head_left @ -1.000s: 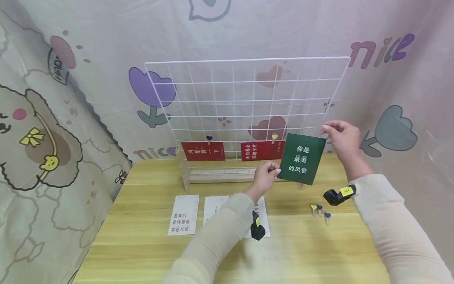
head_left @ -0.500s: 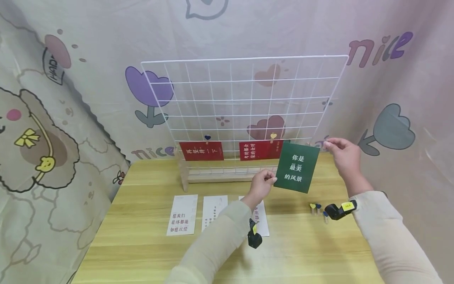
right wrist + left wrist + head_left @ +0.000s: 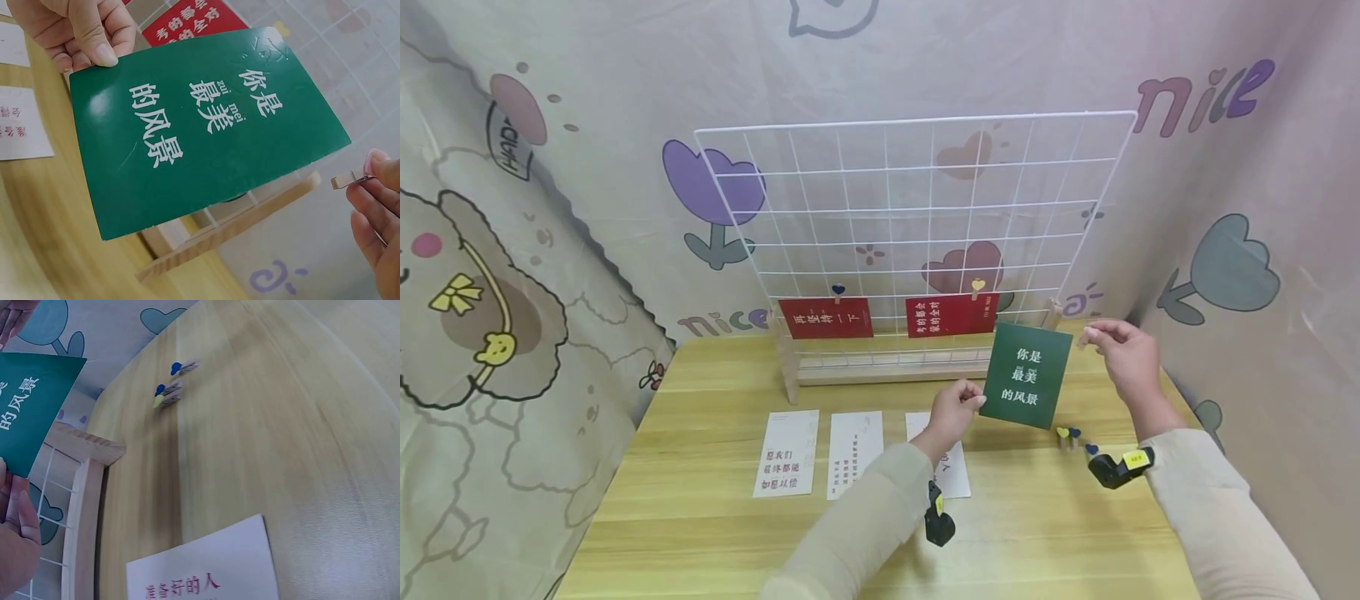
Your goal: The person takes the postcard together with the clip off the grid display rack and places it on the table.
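Note:
My left hand [image 3: 953, 414] pinches the lower left corner of a green card [image 3: 1027, 375] with white lettering, holding it tilted in front of the rack's right side. A small wooden clothespin [image 3: 345, 181] is pinched between thumb and fingers of my right hand [image 3: 1126, 358], just off the card's upper right corner and not touching it. Behind the card stands a white wire grid rack [image 3: 917, 122] on a wooden base. Two red cards hang on it: one [image 3: 826, 321] under a blue heart clip [image 3: 838, 290], the other [image 3: 951, 317] under a yellow heart clip [image 3: 977, 286].
Three white cards lie in a row on the wooden table [image 3: 685, 533]: one at the left [image 3: 787, 467], one in the middle [image 3: 854, 446], and one [image 3: 957, 475] partly behind my left forearm. Several heart-topped clothespins [image 3: 176, 367] lie at the right. A printed curtain hangs behind the rack.
Both hands have come down, the green card lowering with the left one and shifting slightly left. Both grips are kept, and the clothespin stays apart from the card.

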